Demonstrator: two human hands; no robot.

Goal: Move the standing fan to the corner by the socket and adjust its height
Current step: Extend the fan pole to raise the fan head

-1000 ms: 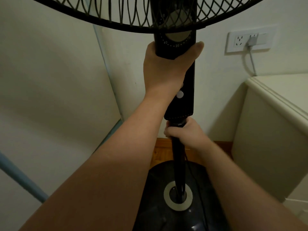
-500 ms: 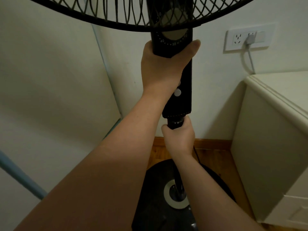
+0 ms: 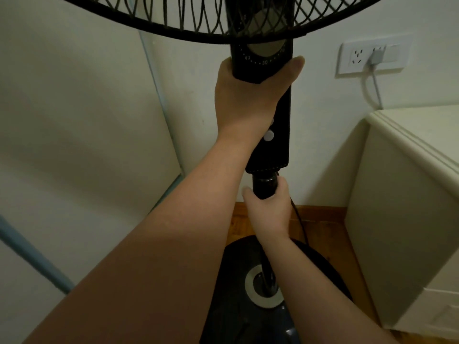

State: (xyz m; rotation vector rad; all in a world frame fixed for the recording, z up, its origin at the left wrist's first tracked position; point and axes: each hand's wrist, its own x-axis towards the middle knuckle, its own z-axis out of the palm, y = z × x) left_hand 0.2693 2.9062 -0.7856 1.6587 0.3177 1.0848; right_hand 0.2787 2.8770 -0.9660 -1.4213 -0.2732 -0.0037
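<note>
A black standing fan (image 3: 273, 155) stands upright in the room corner, its wire grille across the top of the head view. My left hand (image 3: 246, 100) is wrapped around the fan's control column just under the timer dial. My right hand (image 3: 269, 207) grips the round collar at the top of the pole, directly below the control column. The round black base (image 3: 236, 281) rests on the wooden floor. A white wall socket (image 3: 372, 55) with a plug in it sits on the wall to the upper right.
A cream cabinet (image 3: 407, 207) stands close on the right of the fan base. A pale wall panel with a blue bar (image 3: 29, 254) fills the left. A black cord (image 3: 300, 224) hangs behind the pole. A wooden skirting board runs along the back wall.
My right hand has turned around the collar, so its fingers now wrap it from the right. The camera has shifted slightly; the fan and my left hand stay in place.
</note>
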